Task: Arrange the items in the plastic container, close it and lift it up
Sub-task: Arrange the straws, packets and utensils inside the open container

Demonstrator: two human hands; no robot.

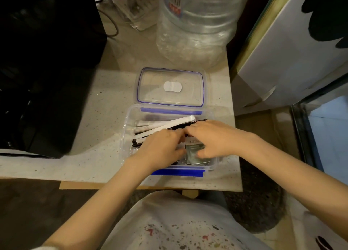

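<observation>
— Two hands in the plastic container (130,121)?
— Yes. It sits uncovered on the speckled table (98,110), near the front edge, and its lid (170,87) lies flat just behind it.
— What does the left hand (160,148) do?
— Its fingers curl down among the long white and black stick packets (165,124); whether it grips one, I cannot tell.
— And the right hand (212,136)?
— It reaches in beside the left; fingers and thumb pinch a grey sachet (195,152) at the near right corner.
— Anything behind?
— A large clear water bottle (199,22), beyond the lid.
</observation>
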